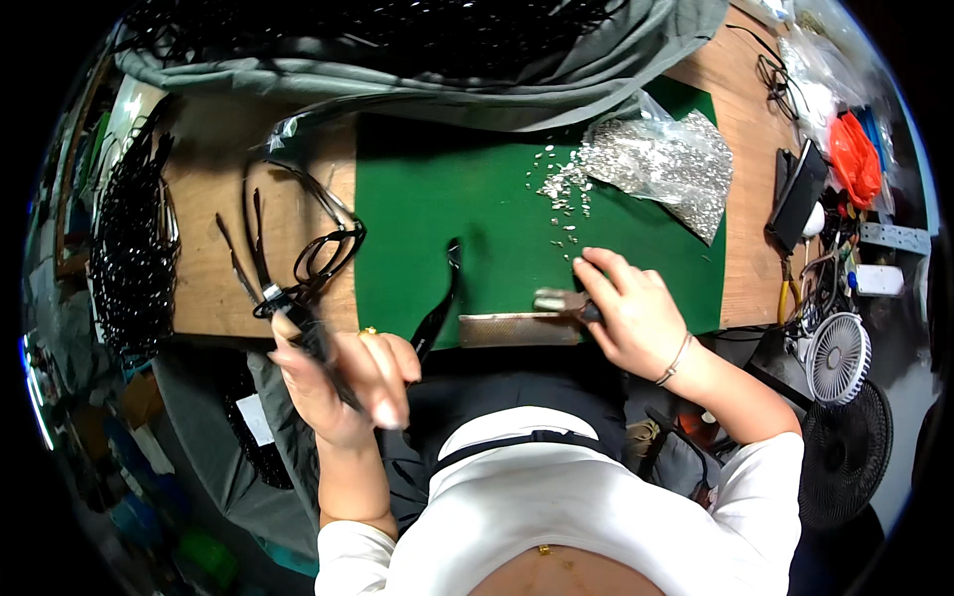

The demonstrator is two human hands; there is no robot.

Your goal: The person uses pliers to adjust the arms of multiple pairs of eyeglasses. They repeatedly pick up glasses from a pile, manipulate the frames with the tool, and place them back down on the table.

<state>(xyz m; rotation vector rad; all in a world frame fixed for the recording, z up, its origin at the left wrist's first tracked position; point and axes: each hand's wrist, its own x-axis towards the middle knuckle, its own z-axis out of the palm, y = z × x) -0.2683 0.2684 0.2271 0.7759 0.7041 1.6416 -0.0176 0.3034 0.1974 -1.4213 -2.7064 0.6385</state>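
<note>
My left hand [343,377] is closed around a bundle of black cords [270,288], raised at the table's front edge and partly blurred. Loops of the cord trail over the wood beyond it. A black strap [433,320] with a shiny tip lies on the green mat [417,189] beside this hand; whether it joins the bundle I cannot tell. In my right hand [636,313] is a pair of pliers [561,301], its metal jaws pointing left and its dark handle mostly hidden by my fingers. The jaws hover over or touch a flat metal plate [519,331] at the mat's near edge.
Small silvery metal pieces [563,184] spill from a clear plastic bag [661,159] at the mat's back right. Grey cloth [248,81] with black cords spans the far side. More black cords [134,248] hang at left. A phone [798,199] and small fan [838,358] stand right.
</note>
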